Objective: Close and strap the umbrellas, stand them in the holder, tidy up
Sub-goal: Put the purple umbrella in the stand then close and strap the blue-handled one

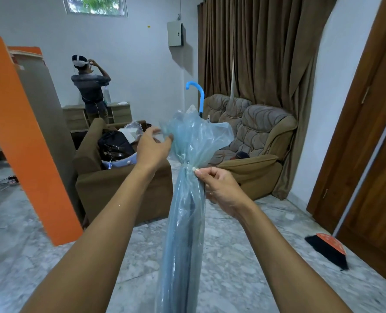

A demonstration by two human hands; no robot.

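A closed, translucent blue umbrella (184,233) stands upright in front of me, its curved blue handle (197,93) pointing up. A strap (188,166) cinches the canopy about halfway up, and the plastic above it flares loose. My right hand (219,188) grips the umbrella at the strap, thumb and forefinger pinching the white snap. My left hand (152,145) pinches a fold of the loose canopy just above the strap. No umbrella holder is in view.
A brown armchair (119,184) loaded with bags stands behind the umbrella; a padded sofa (255,136) is at the right under brown curtains. An orange panel (27,141) leans at left. A broom (329,249) rests by the wooden door. A person stands at the far wall.
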